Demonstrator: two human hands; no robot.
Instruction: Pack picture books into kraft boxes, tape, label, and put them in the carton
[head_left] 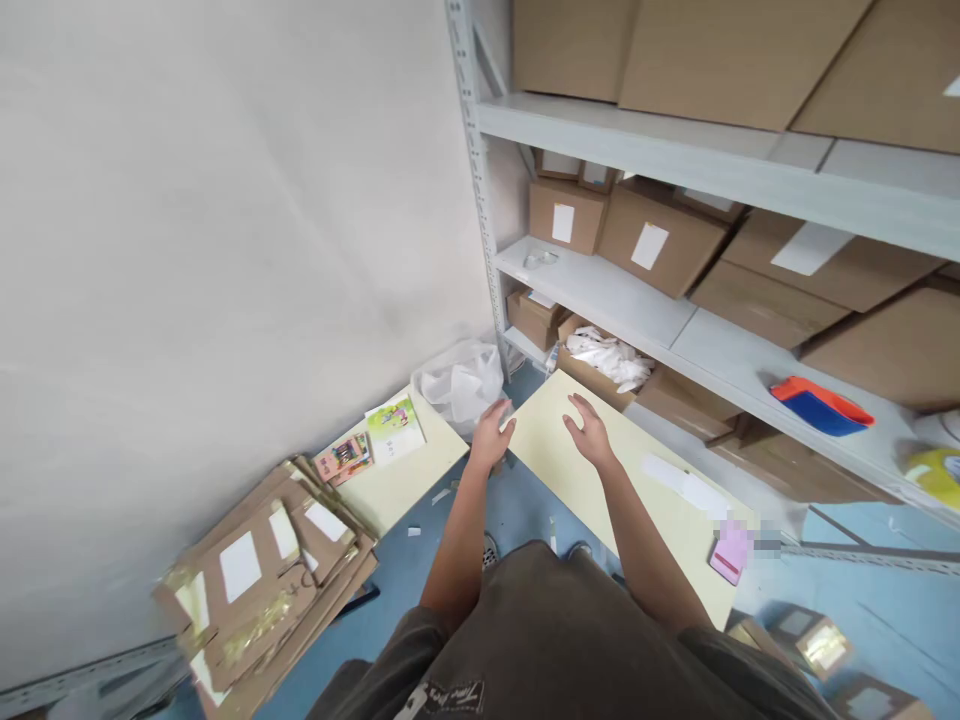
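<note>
My left hand (pixel 491 437) is held out in front of me with its fingers stretched and thumb apart, holding nothing. It hovers by the left edge of a pale yellow tabletop (pixel 555 460), close to a white plastic bag (pixel 461 380) on the floor side by the wall. Over that same tabletop is my right hand (pixel 589 430), also empty, thumb and fingers spread. The palms roughly face each other with a gap between them. On the tabletop's right part lie white paper strips (pixel 694 490) and a pink item (pixel 731 552), partly blurred out.
A second pale table (pixel 409 485) at left bears a green-covered booklet (pixel 396 430) and a smaller colourful booklet (pixel 345 458). Flattened cardboard (pixel 247 590) is stacked beside it. Metal shelving (pixel 600 280) with boxes stands at right. More boxes (pixel 802 640) sit on the floor.
</note>
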